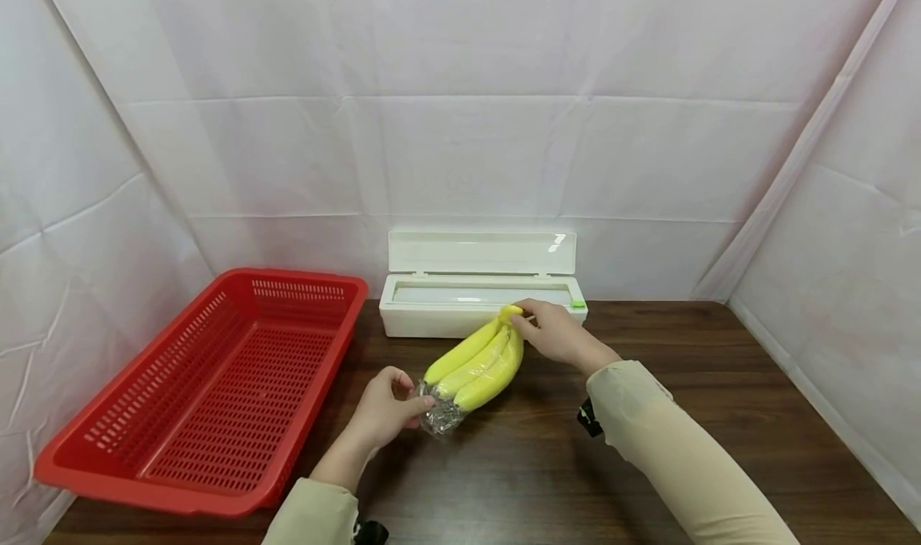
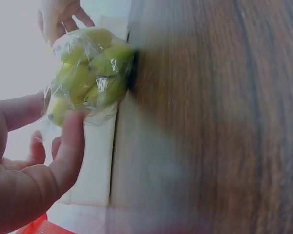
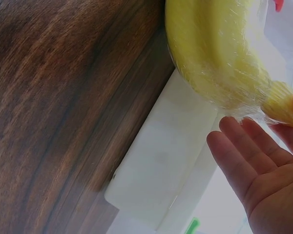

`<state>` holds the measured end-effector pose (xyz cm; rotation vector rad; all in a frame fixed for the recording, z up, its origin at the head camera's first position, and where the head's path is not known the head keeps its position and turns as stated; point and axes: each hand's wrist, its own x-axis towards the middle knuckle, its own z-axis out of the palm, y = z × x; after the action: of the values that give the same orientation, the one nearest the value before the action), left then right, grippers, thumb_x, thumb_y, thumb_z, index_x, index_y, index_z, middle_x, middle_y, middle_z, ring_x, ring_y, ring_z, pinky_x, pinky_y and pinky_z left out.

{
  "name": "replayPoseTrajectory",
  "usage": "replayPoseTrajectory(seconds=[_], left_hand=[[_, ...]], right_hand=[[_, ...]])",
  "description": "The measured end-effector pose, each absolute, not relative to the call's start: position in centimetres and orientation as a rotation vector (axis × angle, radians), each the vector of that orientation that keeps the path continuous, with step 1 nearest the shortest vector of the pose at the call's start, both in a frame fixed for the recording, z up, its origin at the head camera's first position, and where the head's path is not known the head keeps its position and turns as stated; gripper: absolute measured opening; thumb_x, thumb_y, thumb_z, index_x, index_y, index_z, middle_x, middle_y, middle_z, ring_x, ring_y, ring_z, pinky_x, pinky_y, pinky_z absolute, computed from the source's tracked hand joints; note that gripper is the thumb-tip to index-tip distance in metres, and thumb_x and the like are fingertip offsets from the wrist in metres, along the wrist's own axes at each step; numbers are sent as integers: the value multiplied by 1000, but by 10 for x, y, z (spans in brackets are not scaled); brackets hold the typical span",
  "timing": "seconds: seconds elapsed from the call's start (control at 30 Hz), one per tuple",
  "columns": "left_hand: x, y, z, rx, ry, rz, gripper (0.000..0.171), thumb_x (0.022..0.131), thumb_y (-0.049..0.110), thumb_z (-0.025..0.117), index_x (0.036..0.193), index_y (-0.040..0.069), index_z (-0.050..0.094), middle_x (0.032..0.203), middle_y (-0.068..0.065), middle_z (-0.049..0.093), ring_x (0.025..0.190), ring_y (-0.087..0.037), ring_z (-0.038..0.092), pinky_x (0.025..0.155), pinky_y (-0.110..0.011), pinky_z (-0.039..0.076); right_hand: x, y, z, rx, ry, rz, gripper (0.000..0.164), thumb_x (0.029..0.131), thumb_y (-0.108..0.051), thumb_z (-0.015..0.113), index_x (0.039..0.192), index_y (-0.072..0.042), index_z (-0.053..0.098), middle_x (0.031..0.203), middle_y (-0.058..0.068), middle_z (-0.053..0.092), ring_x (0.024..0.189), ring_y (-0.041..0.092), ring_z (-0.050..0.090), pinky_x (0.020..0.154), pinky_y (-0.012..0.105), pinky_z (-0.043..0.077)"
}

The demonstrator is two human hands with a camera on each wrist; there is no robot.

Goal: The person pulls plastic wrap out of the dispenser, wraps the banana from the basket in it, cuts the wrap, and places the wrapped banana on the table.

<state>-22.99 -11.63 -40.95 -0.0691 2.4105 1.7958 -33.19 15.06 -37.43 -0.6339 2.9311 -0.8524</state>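
A bunch of yellow bananas [image 1: 480,363], covered in clear plastic wrap, is held between the two hands over the table. The right hand [image 1: 557,333] pinches its stem between thumb and index finger; the other fingers stretch out beside the bunch in the right wrist view. At the dark-tipped lower end, crumpled plastic wrap [image 1: 440,417] bunches up past the bananas. There the left hand [image 1: 387,407] pinches the wrap between thumb and index finger. The left wrist view shows the wrapped banana tips [image 2: 90,73] end-on, with thumb and finger on either side of the film.
Behind the bananas stands a white cling film dispenser [image 1: 460,323], its lid [image 1: 482,253] raised and a green slider [image 1: 578,304] at its right end. A red slotted basket [image 1: 288,441] sits on the left of the dark wooden table [image 1: 691,385]. White cloth walls enclose the table.
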Motion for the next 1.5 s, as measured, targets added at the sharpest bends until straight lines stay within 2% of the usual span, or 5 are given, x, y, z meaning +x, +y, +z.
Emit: replayPoseTrajectory(seconds=[0.27, 0.57, 0.9, 1.3, 1.5], left_hand=[[-230, -112, -410, -90, 2385, 1874, 18, 80, 5, 73, 91, -4, 63, 93, -13, 60, 73, -15, 63, 67, -33, 58], [-226, -111, -417, 71, 2450, 1749, 24, 86, 15, 64, 102, -2, 69, 101, -12, 66, 83, -15, 58, 68, -29, 52], [-218, -106, -421, 251, 2421, 1598, 68, 66, 10, 83, 117, 3, 40, 126, -24, 42, 87, -22, 60, 74, -30, 47], [-223, -99, -425, 107, 2471, 1838, 13, 81, -9, 59, 91, -4, 54, 92, -16, 57, 70, -18, 63, 58, -30, 56], [-230, -101, -426, -39, 2331, 1935, 9, 84, -5, 63, 92, -9, 61, 83, -15, 63, 70, -17, 66, 61, -31, 57]], right_hand=[[-332, 151, -375, -636, 2943, -851, 38, 100, -30, 44, 128, -6, 55, 120, 16, 62, 105, 28, 63, 81, 38, 54], [-331, 154, -377, -643, 2939, -871, 38, 101, -29, 44, 129, -6, 54, 121, 17, 62, 105, 30, 63, 81, 39, 54], [-332, 154, -378, -653, 2949, -858, 38, 100, -29, 44, 129, -6, 54, 121, 17, 62, 104, 30, 63, 80, 39, 54], [-332, 154, -380, -633, 2920, -876, 40, 101, -31, 43, 132, -8, 52, 123, 16, 61, 107, 30, 61, 81, 38, 53], [-333, 153, -380, -674, 2923, -892, 39, 101, -29, 43, 131, -7, 52, 120, 13, 62, 107, 28, 61, 81, 38, 53]])
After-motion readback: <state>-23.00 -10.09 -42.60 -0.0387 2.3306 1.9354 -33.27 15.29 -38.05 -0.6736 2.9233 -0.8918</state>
